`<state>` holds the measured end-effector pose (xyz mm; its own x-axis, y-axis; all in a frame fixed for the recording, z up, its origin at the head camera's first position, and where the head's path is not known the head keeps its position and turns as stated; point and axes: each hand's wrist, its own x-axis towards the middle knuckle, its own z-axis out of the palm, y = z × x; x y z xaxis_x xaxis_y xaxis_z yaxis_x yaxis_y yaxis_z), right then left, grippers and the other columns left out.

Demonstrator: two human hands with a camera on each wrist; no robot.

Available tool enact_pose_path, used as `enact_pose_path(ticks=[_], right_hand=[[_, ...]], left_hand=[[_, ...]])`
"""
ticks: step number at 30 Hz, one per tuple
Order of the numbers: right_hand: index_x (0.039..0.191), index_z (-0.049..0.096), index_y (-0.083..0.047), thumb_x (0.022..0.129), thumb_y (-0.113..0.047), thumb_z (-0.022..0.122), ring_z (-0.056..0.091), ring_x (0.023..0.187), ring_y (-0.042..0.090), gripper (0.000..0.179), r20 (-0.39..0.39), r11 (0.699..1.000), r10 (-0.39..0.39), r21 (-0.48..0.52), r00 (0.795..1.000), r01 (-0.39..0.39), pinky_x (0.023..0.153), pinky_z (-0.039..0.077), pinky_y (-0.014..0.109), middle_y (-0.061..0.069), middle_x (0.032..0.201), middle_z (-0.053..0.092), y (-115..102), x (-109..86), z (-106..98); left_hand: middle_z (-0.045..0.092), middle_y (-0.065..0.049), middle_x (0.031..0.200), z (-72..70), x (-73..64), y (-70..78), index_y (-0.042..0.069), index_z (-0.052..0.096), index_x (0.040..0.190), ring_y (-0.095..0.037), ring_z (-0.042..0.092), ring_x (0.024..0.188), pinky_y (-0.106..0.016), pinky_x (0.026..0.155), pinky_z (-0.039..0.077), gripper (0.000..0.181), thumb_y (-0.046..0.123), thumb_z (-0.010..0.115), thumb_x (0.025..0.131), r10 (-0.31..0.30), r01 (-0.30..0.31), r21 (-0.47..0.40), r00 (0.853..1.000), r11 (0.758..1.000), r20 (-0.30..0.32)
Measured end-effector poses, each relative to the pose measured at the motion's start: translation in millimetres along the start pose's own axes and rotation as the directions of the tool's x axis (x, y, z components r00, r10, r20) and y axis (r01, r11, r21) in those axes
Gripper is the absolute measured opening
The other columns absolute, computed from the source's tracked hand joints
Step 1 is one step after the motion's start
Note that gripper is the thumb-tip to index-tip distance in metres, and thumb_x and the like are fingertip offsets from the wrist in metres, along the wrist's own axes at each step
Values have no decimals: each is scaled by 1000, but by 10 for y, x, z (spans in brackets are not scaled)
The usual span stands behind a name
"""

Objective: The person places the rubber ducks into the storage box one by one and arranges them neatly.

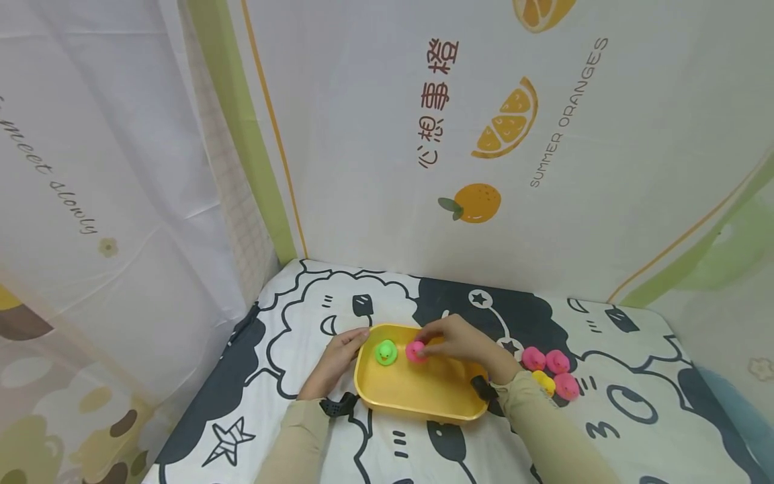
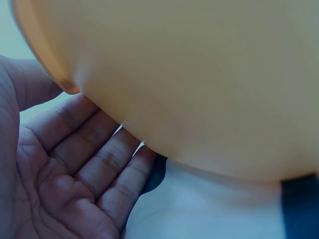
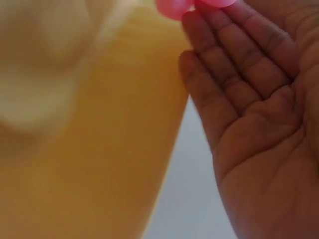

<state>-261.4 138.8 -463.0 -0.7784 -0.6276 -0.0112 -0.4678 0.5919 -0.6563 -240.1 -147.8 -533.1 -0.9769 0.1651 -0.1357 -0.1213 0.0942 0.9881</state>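
A yellow tray (image 1: 411, 390) lies before me with a green toy duck (image 1: 385, 352) inside, towards its left end. My left hand (image 1: 334, 359) grips the tray's left rim; in the left wrist view the thumb is at the edge and the fingers (image 2: 107, 159) lie against the outer wall. Over the tray, my right hand (image 1: 462, 341) pinches a pink toy duck (image 1: 415, 351) just right of the green one. Only the lower part of the pink duck shows in the right wrist view, at the fingertips (image 3: 192, 22). Whether it touches the tray floor I cannot tell.
Right of the tray, beside my right forearm, several pink ducks (image 1: 557, 361) and one yellow duck (image 1: 543, 382) sit close together. A black-and-white patterned cloth (image 1: 387, 447) covers the table. Printed curtains (image 1: 363, 134) hang behind and at both sides.
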Motion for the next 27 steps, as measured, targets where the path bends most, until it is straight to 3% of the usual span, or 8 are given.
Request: enact_pose_path(ticks=[3, 9, 27], right_hand=[[110, 78, -20, 87, -26, 80, 64, 93, 9, 23, 30, 1000, -4, -13, 1000, 4, 90, 58, 35, -15, 98, 72, -3, 56, 58], [107, 79, -16, 87, -23, 81, 64, 86, 4, 20, 55, 995, -27, -91, 998, 32, 82, 58, 22, -13, 96, 73, -26, 133, 138], [104, 77, -8, 86, -16, 81, 60, 75, 4, 20, 35, 981, -37, -187, 999, 43, 75, 57, 19, -9, 89, 71, -65, 200, 289]], left_hand=[[60, -9, 140, 1, -11, 18, 8, 65, 133, -31, 53, 133, -49, 112, 43, 55, 51, 59, 98, -7, 7, 3, 1000, 1000, -8], [60, -9, 141, -1, 5, 24, 9, 66, 132, -31, 52, 134, -48, 112, 43, 54, 50, 59, 99, -7, 7, 12, 1000, 1000, -5], [60, -9, 140, -15, 28, -20, 9, 66, 131, -30, 53, 133, -51, 113, 42, 56, 52, 61, 97, -5, 5, 1, 1000, 1000, 9]])
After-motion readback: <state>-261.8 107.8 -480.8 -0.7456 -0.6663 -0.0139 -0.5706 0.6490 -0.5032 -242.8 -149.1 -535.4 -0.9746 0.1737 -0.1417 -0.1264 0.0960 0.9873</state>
